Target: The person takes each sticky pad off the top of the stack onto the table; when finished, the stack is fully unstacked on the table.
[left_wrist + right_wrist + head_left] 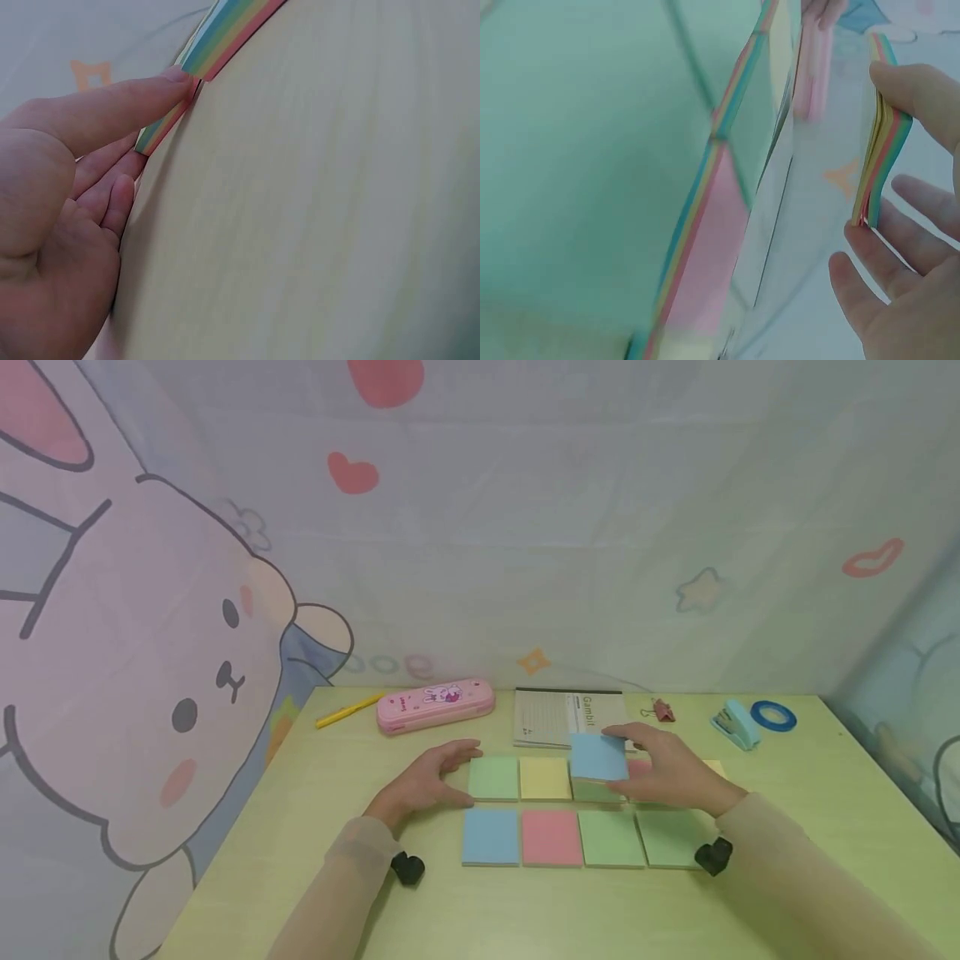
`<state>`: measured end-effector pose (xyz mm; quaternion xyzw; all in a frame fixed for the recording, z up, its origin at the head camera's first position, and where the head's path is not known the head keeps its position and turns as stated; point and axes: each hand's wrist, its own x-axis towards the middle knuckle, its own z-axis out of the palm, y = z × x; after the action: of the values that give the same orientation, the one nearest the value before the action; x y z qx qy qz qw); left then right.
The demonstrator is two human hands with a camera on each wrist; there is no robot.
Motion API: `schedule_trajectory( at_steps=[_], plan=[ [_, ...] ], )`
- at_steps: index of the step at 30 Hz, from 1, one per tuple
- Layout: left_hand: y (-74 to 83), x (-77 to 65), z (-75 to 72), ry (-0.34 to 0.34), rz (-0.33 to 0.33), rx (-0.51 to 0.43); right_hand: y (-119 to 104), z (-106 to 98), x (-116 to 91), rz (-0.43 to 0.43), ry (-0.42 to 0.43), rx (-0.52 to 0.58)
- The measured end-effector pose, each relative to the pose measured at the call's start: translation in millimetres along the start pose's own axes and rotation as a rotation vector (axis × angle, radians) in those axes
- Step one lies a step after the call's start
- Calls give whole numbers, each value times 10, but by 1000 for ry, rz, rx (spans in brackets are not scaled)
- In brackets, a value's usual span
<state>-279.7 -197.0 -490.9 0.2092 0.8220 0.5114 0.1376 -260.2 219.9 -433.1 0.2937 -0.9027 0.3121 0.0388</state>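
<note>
Sticky note pads lie in two rows on the table. With fingers and thumb at opposite edges, my right hand (678, 770) grips a blue sticky note pad (598, 756), raised above a green pad (598, 791) in the back row. The right wrist view shows the held pad's striped side (885, 142). My left hand (426, 778) holds the left end of a green sticky note pad (495, 778), thumb at the near corner, fingers at the far one. A yellow pad (545, 778) sits beside it. My right hand partly covers a pink pad (638, 767).
The front row has a blue pad (491, 837), a pink pad (551, 838) and two green pads (611, 839). Behind lie a yellow pen (349, 711), a pink pencil case (437, 706), a notebook (543, 717), a binder clip (663, 710), a stapler (738, 725) and blue tape (773, 705).
</note>
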Motion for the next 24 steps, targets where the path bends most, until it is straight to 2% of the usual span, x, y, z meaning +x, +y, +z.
schedule_trajectory(
  at_steps=[7,14,19,24],
  plan=[
    [8,-1,0,-11,0,8,329,-319,-573,-24,3,-83],
    [-15,-22,-6,2,-20,5,572,-558,-1030,3,23,-141],
    [-36,-20,13,1,-29,14,733,-674,-1294,-3,-5,-112],
    [-14,1,3,0,-7,23,848,-739,-1449,10,-33,-90]
  ],
)
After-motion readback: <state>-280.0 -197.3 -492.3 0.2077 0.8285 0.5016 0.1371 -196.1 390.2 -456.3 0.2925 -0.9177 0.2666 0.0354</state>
